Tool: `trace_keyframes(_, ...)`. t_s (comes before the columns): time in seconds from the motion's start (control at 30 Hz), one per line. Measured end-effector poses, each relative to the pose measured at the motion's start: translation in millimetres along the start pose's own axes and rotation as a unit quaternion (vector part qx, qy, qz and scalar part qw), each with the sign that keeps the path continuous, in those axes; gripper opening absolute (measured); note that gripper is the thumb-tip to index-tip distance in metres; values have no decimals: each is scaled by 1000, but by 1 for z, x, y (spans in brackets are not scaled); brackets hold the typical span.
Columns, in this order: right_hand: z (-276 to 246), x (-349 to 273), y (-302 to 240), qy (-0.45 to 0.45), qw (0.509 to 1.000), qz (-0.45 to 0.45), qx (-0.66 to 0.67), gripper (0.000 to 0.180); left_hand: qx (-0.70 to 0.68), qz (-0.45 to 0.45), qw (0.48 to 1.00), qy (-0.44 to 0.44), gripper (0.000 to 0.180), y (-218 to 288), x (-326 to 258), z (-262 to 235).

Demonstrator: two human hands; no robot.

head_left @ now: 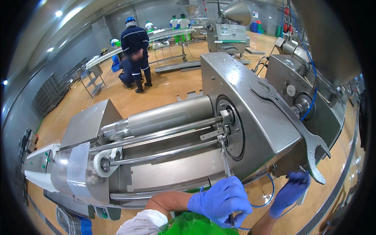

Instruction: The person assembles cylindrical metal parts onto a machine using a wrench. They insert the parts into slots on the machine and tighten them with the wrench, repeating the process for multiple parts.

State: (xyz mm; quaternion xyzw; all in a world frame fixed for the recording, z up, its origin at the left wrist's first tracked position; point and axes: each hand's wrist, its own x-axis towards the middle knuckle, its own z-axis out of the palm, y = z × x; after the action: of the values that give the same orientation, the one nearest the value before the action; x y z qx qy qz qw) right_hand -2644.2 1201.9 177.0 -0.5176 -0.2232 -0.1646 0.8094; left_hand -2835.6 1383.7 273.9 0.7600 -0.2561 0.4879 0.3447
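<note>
My left hand, in a blue glove, is closed round a slim metal wrench. The wrench's upper end meets the fitting where the lower steel rod joins the round plate on the machine housing. Its lower end sticks out below my fist. My right hand, also gloved in blue, is at the housing's near right corner, below the jaw of a large double-ended open wrench. That big wrench lies across the housing top, one jaw overhanging the edge. Motion blur obscures my right fingers.
A thicker steel cylinder runs behind the rods. Blue hose loops beneath the housing. Behind stand a person in dark workwear and blue helmet, another crouching person, a conveyor and a machine with a funnel.
</note>
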Motion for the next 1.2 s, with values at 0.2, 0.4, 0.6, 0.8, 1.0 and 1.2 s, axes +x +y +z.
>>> trace_keyframes(0.2,43,-128,-32,-363,910,136,-150,47,78,-173,971,-148,33,-2,-8,31)
trace_keyframes(0.4,42,-107,-22,-406,879,230,-97,29,151,-297,906,-260,58,-15,-34,30)
trace_keyframes(0.6,62,-103,-25,-296,924,160,-182,8,122,-352,905,-207,80,-55,-42,-17)
trace_keyframes(0.8,84,-77,-33,-254,938,-74,-225,27,426,-340,813,-205,68,-146,-99,-45)
trace_keyframes(1.0,124,-55,-19,-314,917,-135,-205,43,298,-409,833,-223,59,-197,-82,-48)
trace_keyframes(1.2,139,-58,-17,-360,893,-129,-239,51,231,-468,823,-222,39,-212,-82,-44)
